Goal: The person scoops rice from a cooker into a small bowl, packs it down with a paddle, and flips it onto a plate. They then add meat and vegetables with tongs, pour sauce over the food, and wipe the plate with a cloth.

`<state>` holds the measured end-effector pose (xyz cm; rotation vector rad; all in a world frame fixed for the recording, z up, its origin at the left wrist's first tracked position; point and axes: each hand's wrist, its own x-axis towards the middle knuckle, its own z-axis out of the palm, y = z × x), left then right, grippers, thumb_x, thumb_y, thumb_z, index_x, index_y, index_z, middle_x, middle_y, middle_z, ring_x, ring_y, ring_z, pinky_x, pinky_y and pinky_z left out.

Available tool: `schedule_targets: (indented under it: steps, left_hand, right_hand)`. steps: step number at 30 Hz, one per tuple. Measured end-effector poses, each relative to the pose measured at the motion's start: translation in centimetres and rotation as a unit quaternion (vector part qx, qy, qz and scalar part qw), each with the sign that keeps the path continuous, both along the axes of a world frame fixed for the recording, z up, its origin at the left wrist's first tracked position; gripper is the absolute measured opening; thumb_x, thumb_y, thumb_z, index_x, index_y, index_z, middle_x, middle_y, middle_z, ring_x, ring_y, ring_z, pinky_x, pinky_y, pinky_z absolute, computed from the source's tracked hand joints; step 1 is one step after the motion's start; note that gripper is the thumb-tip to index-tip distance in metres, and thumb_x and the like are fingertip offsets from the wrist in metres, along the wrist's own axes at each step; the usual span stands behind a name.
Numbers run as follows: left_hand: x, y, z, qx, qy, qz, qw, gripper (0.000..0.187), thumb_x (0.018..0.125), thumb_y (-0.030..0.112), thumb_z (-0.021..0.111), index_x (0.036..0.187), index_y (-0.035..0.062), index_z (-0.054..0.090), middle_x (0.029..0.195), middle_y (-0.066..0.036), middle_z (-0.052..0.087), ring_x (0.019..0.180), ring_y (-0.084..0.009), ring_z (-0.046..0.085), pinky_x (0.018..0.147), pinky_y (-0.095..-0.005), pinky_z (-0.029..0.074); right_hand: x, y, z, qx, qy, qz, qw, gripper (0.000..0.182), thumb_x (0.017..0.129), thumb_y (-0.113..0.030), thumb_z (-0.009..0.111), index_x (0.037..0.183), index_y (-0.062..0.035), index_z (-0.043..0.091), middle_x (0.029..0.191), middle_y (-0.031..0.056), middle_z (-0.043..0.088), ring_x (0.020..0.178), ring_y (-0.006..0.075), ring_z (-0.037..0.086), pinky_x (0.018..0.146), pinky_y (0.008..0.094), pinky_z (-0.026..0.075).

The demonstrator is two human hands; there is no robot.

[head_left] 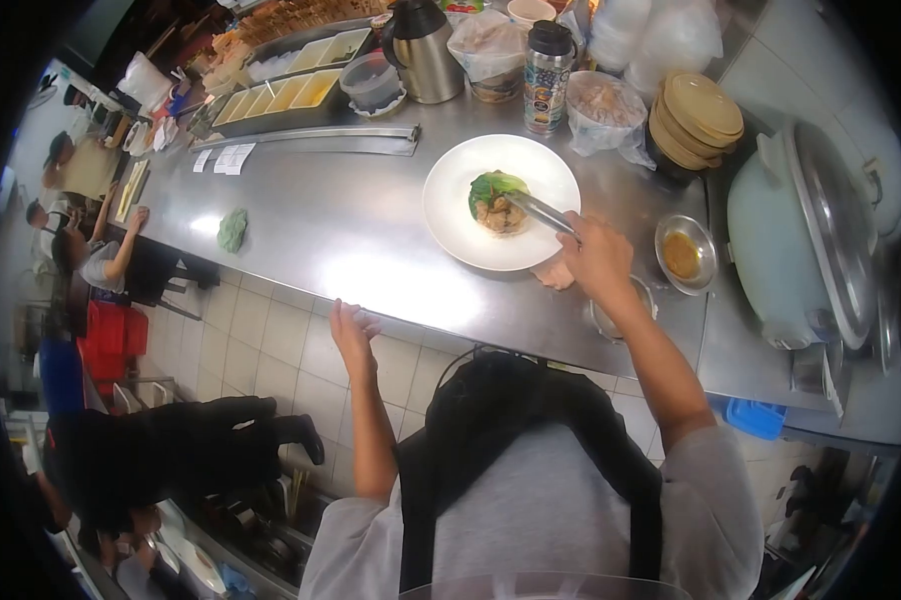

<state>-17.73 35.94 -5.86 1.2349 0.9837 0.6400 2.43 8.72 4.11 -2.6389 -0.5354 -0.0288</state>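
My right hand grips metal tongs, their tips at the food on a round white plate. That food, green leafy vegetable with brownish pieces, sits in the middle of the plate. Beside the plate, partly behind my right hand, lies a pinkish item. My right forearm partly covers a small metal bowl. To the right is another metal bowl with brown sauce in it. My left hand is raised by the counter's front edge, fingers stretched out and holding nothing.
Along the steel counter's back stand a tray of ingredient containers, a steel jug, a patterned bottle and stacked bowls. A large lidded pot is at right. A green cloth lies left. Other people work farther left.
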Motion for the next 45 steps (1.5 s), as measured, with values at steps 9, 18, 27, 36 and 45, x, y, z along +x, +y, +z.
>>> schedule_targets:
  steps: [9, 18, 27, 36, 45]
  left_hand:
    - [5.1, -6.5, 5.7, 0.214, -0.032, -0.149, 0.965, 0.034, 0.085, 0.014, 0.053, 0.116, 0.0019, 0.047, 0.1, -0.008, 0.051, 0.077, -0.0131, 0.05, 0.063, -0.0259, 0.043]
    - [10.8, -11.1, 7.1, 0.212, -0.023, -0.322, 0.922, 0.021, 0.081, 0.01, 0.059, 0.1, -0.0004, 0.058, 0.089, -0.004, 0.056, 0.071, -0.0084, 0.049, 0.058, -0.0204, 0.04]
    - [5.3, -8.7, 4.8, 0.111, 0.035, -0.265, 0.957, 0.024, 0.083, 0.014, 0.058, 0.102, 0.0, 0.058, 0.085, -0.004, 0.058, 0.07, -0.009, 0.05, 0.06, -0.022, 0.041]
    - [1.3, -6.8, 2.8, 0.116, 0.047, -0.2, 0.972, 0.025, 0.083, 0.014, 0.056, 0.103, -0.0012, 0.058, 0.086, -0.004, 0.058, 0.069, -0.0098, 0.051, 0.06, -0.0225, 0.042]
    - [1.1, -6.9, 2.2, 0.177, 0.049, -0.184, 0.966, 0.022, 0.084, 0.012, 0.056, 0.1, -0.0013, 0.058, 0.078, -0.003, 0.055, 0.065, -0.0086, 0.049, 0.056, -0.0208, 0.038]
  right_hand:
    - [0.2, -2.6, 1.4, 0.098, -0.044, -0.053, 0.993, 0.03, 0.078, -0.022, 0.059, 0.104, -0.0085, 0.062, 0.089, 0.0121, 0.062, 0.071, 0.0275, 0.061, 0.065, 0.0367, 0.046]
    - [1.0, -5.6, -3.1, 0.215, 0.166, -0.026, 0.962, 0.035, 0.074, -0.029, 0.064, 0.105, -0.0124, 0.063, 0.092, 0.0129, 0.064, 0.085, 0.0285, 0.061, 0.075, 0.0346, 0.046]
    - [3.3, -2.2, -6.2, 0.202, 0.101, 0.003, 0.974, 0.031, 0.074, -0.026, 0.065, 0.101, -0.012, 0.065, 0.088, 0.0141, 0.064, 0.083, 0.0281, 0.061, 0.076, 0.0354, 0.046]
    - [4.5, -1.2, -2.0, 0.007, -0.283, 0.124, 0.951, 0.031, 0.074, -0.013, 0.057, 0.104, -0.0112, 0.062, 0.076, 0.0022, 0.057, 0.067, 0.0195, 0.056, 0.056, 0.0325, 0.044]
    - [4.3, -2.1, -4.6, -0.058, -0.42, 0.234, 0.875, 0.04, 0.068, -0.018, 0.052, 0.108, -0.0144, 0.059, 0.077, -0.0034, 0.05, 0.065, 0.0125, 0.049, 0.054, 0.0245, 0.04]
